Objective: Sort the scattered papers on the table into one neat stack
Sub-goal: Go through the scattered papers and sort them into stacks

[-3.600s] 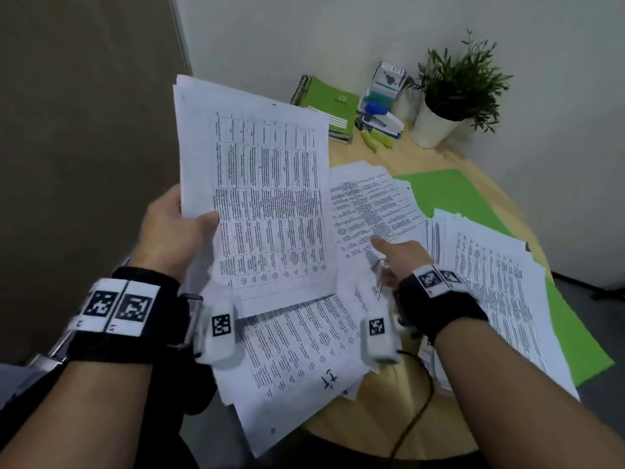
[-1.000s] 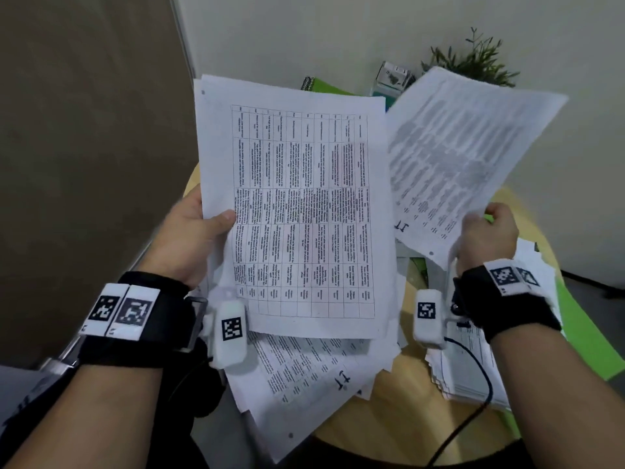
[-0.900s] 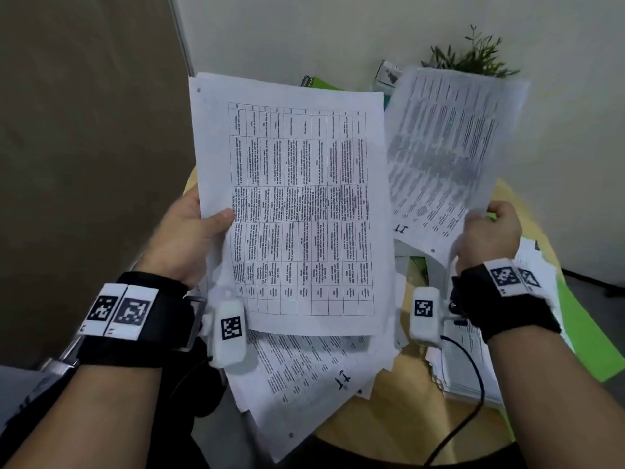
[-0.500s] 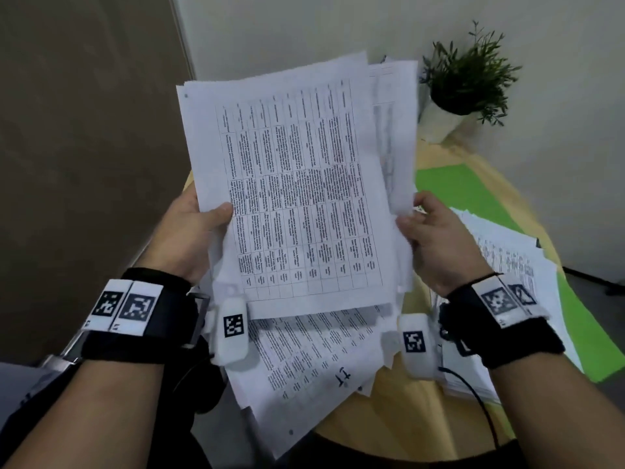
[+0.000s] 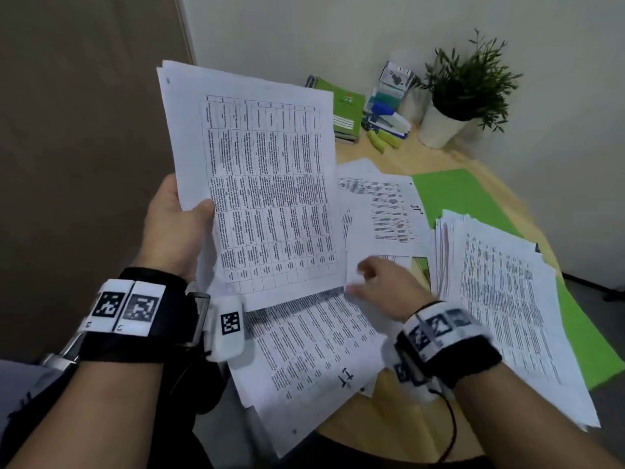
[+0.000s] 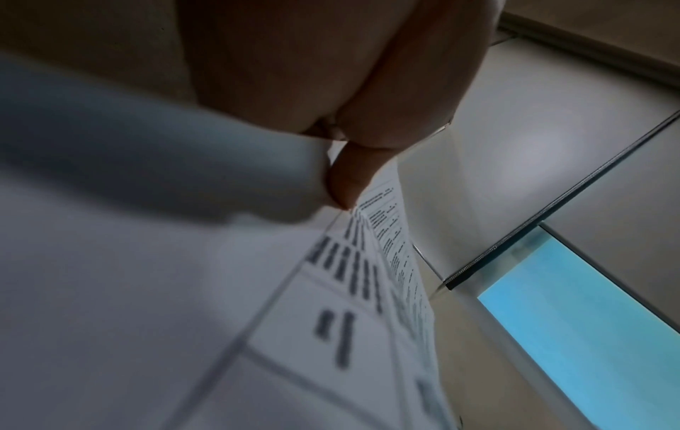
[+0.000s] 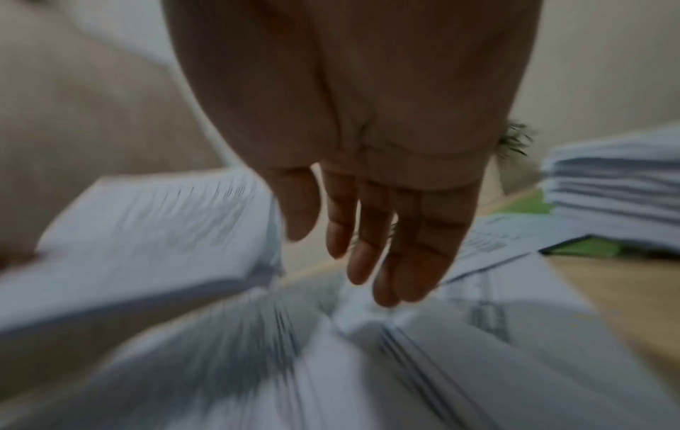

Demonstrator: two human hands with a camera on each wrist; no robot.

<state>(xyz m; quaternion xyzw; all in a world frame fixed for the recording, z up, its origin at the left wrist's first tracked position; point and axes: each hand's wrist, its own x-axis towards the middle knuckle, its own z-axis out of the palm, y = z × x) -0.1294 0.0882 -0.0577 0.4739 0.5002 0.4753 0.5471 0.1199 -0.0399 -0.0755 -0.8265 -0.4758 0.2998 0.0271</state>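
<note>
My left hand (image 5: 179,228) grips a held sheaf of printed papers (image 5: 260,184) upright above the table's near left side, thumb on the front page; in the left wrist view the thumb (image 6: 349,177) presses that sheaf (image 6: 184,291). My right hand (image 5: 375,282) hovers just right of the sheaf's lower edge, blurred, with straight fingers (image 7: 368,241) that hold nothing. Under it lie loose printed sheets (image 5: 311,353) overhanging the near edge, and more sheets (image 5: 382,208) further back. A thick stack of papers (image 5: 507,299) sits at the right.
The round wooden table (image 5: 389,424) carries a green folder (image 5: 453,194) under the right stack. At the back stand a green notebook (image 5: 345,113), stationery (image 5: 385,120) and a potted plant (image 5: 463,93) by the wall.
My right hand carried a sheet up from the table, slid it behind the held sheaf, then let go and dropped toward the loose sheets. The left hand kept its hold.
</note>
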